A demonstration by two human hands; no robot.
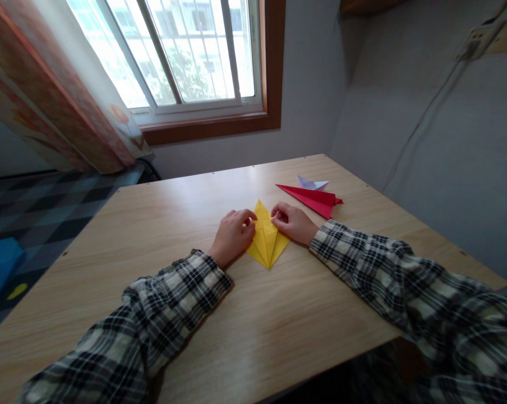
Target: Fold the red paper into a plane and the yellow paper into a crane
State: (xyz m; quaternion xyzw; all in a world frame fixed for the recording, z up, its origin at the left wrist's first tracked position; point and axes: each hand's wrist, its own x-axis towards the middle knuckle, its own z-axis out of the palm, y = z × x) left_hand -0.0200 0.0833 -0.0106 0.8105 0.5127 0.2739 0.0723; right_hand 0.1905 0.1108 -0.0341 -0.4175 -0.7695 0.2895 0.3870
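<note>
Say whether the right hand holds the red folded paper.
No, the right hand touches the yellow folded paper; the red folded paper lies apart on the table.

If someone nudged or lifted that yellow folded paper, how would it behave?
The yellow folded paper is probably very light, since it looks like thin sheet. The side flaps might bend or open, as they spread out from the middle. Lying nearly flat on the table, it would likely slide rather than roll.

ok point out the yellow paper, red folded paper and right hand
yellow paper (267,235), head view, central folds
red folded paper (316,199), head view, broad side
right hand (296,222), head view, back of hand
</note>
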